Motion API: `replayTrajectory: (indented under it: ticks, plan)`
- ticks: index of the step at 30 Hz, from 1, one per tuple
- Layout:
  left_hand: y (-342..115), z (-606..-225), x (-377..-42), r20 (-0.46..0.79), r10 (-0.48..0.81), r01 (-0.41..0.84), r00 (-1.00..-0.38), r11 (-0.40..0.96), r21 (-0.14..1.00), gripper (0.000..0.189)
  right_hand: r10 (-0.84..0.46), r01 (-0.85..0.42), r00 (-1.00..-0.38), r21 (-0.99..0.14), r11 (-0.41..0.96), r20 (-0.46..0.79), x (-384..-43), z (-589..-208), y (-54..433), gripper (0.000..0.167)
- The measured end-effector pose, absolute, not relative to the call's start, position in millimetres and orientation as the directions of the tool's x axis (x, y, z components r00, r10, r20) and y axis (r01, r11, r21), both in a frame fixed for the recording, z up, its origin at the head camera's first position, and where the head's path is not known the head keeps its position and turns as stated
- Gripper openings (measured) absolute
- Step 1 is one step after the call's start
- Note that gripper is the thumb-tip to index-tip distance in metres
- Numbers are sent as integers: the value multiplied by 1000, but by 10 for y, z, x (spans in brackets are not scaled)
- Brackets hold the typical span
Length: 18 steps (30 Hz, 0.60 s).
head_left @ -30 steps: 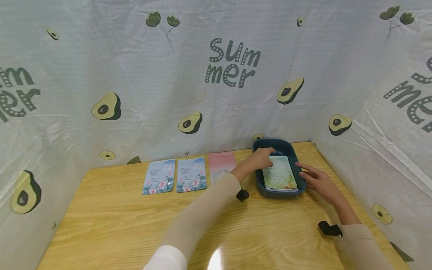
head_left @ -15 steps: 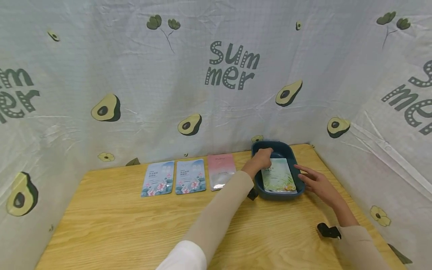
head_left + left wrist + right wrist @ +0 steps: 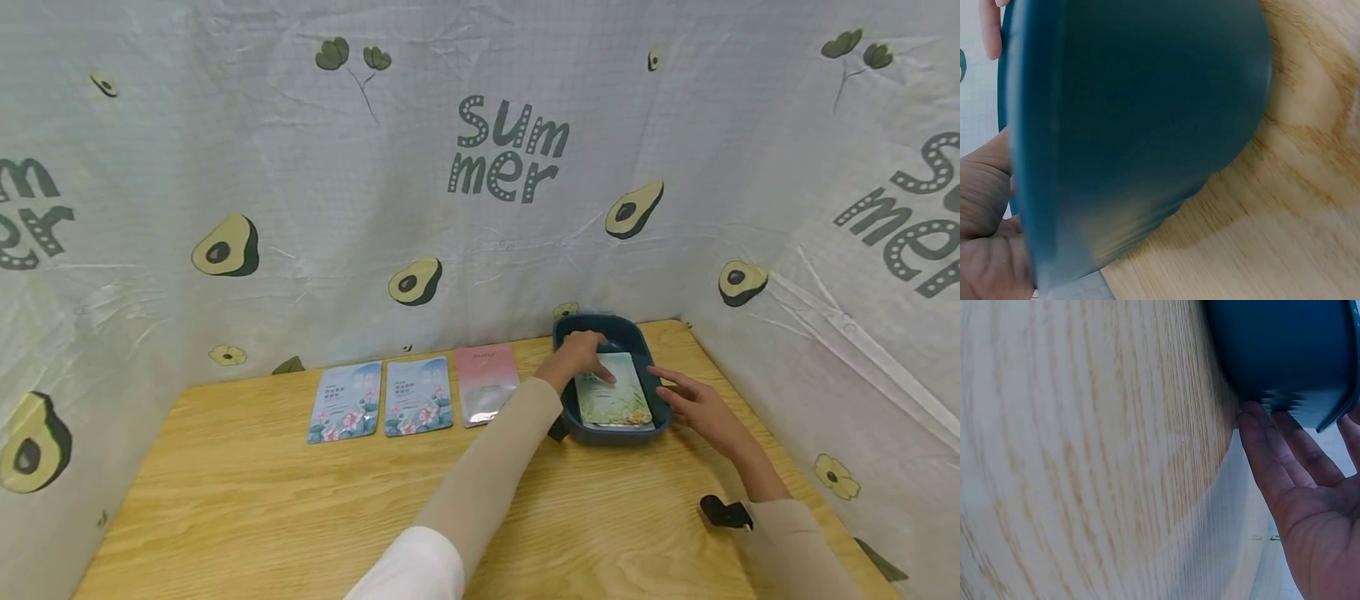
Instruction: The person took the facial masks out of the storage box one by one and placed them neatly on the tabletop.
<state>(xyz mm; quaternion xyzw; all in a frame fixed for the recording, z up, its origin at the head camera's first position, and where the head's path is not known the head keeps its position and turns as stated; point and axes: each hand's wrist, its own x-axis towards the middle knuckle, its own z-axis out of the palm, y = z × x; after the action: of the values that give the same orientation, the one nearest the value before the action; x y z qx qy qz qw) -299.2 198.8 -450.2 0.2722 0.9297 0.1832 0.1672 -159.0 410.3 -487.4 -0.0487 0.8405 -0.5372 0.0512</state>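
Observation:
In the head view my left hand (image 3: 581, 357) reaches over the left rim of a dark blue plastic bin (image 3: 609, 438). Its thumb is spread across the upper part of a green sheet mask packet (image 3: 615, 406) lying in the bin, with the fingers toward the far side. A pale packet edge shows beneath the green one. My right hand (image 3: 699, 407) is at the bin's right side, fingers extended. The right wrist view shows those fingertips at the outer wall of the bin (image 3: 1291, 350). From the left wrist, the bin's wall (image 3: 1154, 112) covers much of the left hand (image 3: 988, 200).
Left of the bin, two blue floral sheet mask packets (image 3: 345, 403) and a pink-and-silver packet (image 3: 486, 375) lie in a row on the wooden table (image 3: 300, 508). A printed white cloth (image 3: 322, 183) hangs behind the table and along both sides.
My left forearm has shifted right, uncovering more of the pink packet. The left thumb has spread out over the green packet. My right hand stays at the bin's side.

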Motion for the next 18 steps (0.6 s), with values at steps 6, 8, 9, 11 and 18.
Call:
replayTrajectory:
  ticks: [6, 8, 9, 11, 18]
  plan:
    - [2003, -4567, -3005, -216, 580, 458, -786, 780, 426, 81, -134, -20, -990, -915, 404, -37, -1596, -4882, 4104, 56]
    - [2007, -4583, -3006, -219, 588, 472, -779, 779, 412, 78, -143, -24, -989, -918, 396, -36, -1601, -4890, 4103, 56]
    - [2011, -4589, -3008, -217, 592, 481, -776, 778, 404, 75, -145, -26, -989, -921, 389, -33, -1602, -4893, 4102, 56]
    - [2017, -4595, -3005, -212, 595, 488, -776, 778, 395, 66, -144, -26, -989, -922, 387, -33, -1603, -4898, 4103, 56]
    - [2038, -4621, -2968, -161, 590, 518, -791, 786, 337, 32, -131, -21, -991, -913, 408, -36, -1596, -4913, 4120, 56]
